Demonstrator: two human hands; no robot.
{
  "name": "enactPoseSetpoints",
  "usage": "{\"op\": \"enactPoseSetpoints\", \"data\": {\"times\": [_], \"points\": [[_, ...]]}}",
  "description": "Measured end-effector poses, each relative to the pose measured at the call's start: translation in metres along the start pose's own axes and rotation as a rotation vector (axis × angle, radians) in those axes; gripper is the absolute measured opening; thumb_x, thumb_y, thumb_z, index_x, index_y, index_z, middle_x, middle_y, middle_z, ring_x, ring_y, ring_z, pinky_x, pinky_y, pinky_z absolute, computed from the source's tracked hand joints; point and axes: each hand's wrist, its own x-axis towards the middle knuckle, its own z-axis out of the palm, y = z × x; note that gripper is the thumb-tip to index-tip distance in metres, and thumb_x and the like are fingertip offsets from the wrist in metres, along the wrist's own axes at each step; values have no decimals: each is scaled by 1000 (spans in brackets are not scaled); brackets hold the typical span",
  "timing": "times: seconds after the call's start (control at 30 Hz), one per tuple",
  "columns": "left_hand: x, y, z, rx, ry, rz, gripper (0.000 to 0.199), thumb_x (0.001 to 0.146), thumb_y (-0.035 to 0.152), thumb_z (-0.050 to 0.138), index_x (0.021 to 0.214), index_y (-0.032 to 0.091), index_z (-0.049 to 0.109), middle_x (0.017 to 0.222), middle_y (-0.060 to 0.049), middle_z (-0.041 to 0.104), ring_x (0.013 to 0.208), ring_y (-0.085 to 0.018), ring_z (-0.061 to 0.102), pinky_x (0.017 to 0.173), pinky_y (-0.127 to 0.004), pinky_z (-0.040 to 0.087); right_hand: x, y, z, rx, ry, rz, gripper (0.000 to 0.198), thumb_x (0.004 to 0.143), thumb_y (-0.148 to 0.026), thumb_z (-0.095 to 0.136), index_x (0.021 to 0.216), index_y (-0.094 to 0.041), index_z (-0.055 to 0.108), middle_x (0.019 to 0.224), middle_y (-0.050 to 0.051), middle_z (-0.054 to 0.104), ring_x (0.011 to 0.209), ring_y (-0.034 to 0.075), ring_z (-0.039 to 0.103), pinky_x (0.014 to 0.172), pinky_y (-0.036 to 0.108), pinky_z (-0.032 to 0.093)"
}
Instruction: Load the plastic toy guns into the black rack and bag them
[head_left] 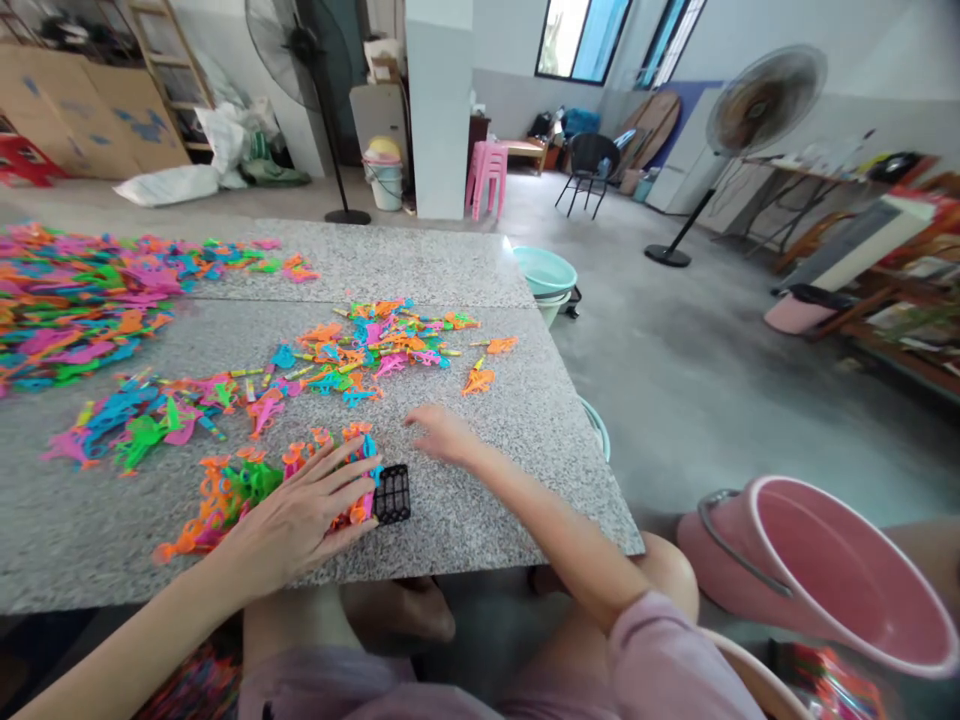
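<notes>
Left hand flat, grip spread over orange plastic toys beside black grid piece. Right hand open, grip spread, empty, low over granite counter.

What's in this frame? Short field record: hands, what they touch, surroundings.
left hand: flat, fingers spread, pressing on a pile of orange plastic pieces
right hand: open, palm down, low over bare granite table
beside left fingertips: small black grid piece
further out: loose multicoloured pieces
right of the table: pink bucket, tipped
</notes>
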Motion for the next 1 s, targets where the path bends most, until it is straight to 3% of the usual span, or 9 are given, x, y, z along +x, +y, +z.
{"op": "enactPoseSetpoints", "data": {"times": [0.07, 0.13, 0.23, 0.37, 0.6, 0.73, 0.87, 1.0], "points": [[1, 3, -2, 1, -14, -10, 37, 97, 42, 58, 127, 22, 65, 142, -5, 61, 145, -29, 40, 118, -47, 41, -4, 10, -13, -19, 76, 25, 27, 80, 3, 61, 96, -17, 69, 105, 6, 73, 100, 18, 66, 93, 31, 49], [1, 4, -4, 22, -35, -17, 35, 98, 42, 56, 126, 22, 65, 143, -5, 60, 145, -29, 40, 118, -48, 42, -8, 9, -9, 2, 67, -19, 24, 78, 0, 64, 95, -16, 70, 102, 6, 73, 96, 18, 66, 91, 30, 49], [1, 5, -4, 50, -53, -17, 34, 99, 42, 54, 122, 21, 66, 147, -7, 57, 146, -30, 40, 117, -50, 42, -11, -6, 25, 94, 24, -113, 31, 75, -5, 71, 104, -15, 69, 106, 7, 73, 96, 18, 67, 87, 27, 50], [-1, 3, -4, 34, -67, -9, 35, 99, 42, 55, 126, 21, 64, 150, -8, 53, 148, -30, 35, 119, -50, 40, -7, -20, 63, 183, 44, -52, 26, 79, -7, 64, 104, -16, 68, 94, 5, 73, 86, 17, 67, 76, 25, 47], [-2, 3, -4, -30, -60, -32, 39, 99, 37, 54, 136, 24, 57, 158, -6, 44, 149, -30, 34, 123, -51, 34, 3, -5, 63, 377, 89, 67, 13, 78, -13, 70, 89, -19, 65, 79, -2, 71, 73, 13, 65, 69, 21, 45], [-4, 1, -3, -41, -62, -25, 39, 100, 37, 54, 136, 23, 57, 153, -6, 49, 150, -30, 32, 124, -49, 33, 4, 4, 70, 548, 144, 120, 11, 78, -18, 74, 80, -19, 63, 79, -2, 72, 72, 13, 67, 67, 20, 48], [-6, -1, 1, -43, -66, -29, 39, 99, 39, 55, 134, 24, 59, 146, -6, 56, 149, -31, 33, 124, -50, 32, 0, 0, 73, 385, 70, 37, 11, 77, -20, 76, 82, -21, 66, 75, -3, 71, 72, 13, 67, 68, 21, 47], [-5, 1, 1, -29, -48, -18, 32, 99, 37, 56, 126, 21, 62, 141, -8, 57, 149, -31, 33, 123, -50, 34, 0, -16, 61, 82, -32, 22, 20, 79, -23, 76, 98, -20, 70, 84, 3, 74, 79, 19, 69, 71, 25, 49]]}}
